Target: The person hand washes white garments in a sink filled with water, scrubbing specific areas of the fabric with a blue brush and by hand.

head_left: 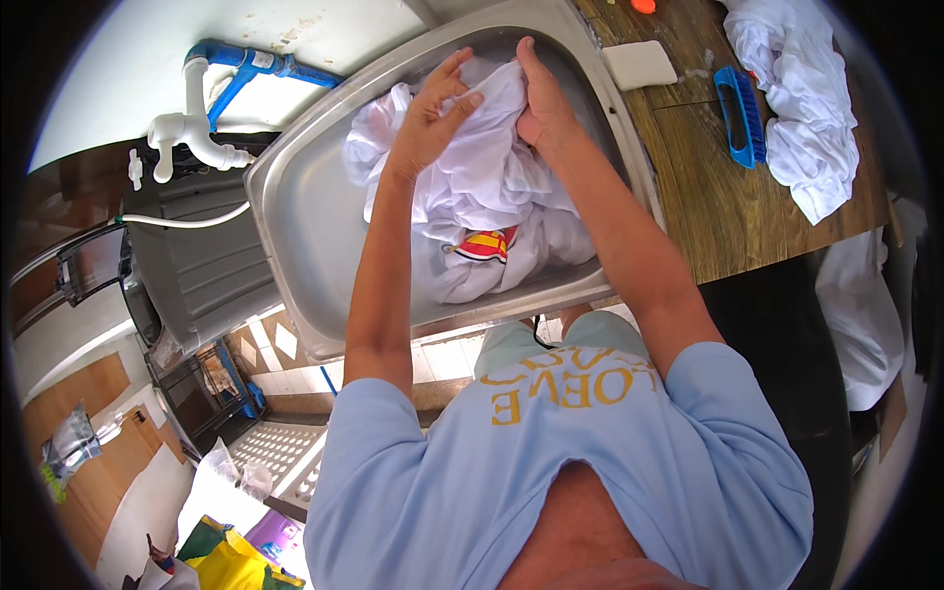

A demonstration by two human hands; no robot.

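Observation:
A wet heap of white cloth [482, 162] lies in the stainless steel sink [324, 251], a red and yellow printed patch [484, 245] showing at its near side. Over the far part of the heap, my left hand [431, 120] grips a raised fold with bent fingers and thumb. Across from it, my right hand [543, 103] holds the same fold from the right, its thumb pointing up along the cloth. Between both hands the fabric is drawn up thin. Some of my right fingers are hidden by the cloth.
To the right, a wooden counter [713, 187] carries a pale rectangular block [639, 65], a blue scrub brush [739, 118] and another white cloth pile [806, 108]. White and blue pipes [202, 108] with a tap stand left of the sink, above a grey ribbed board [202, 246].

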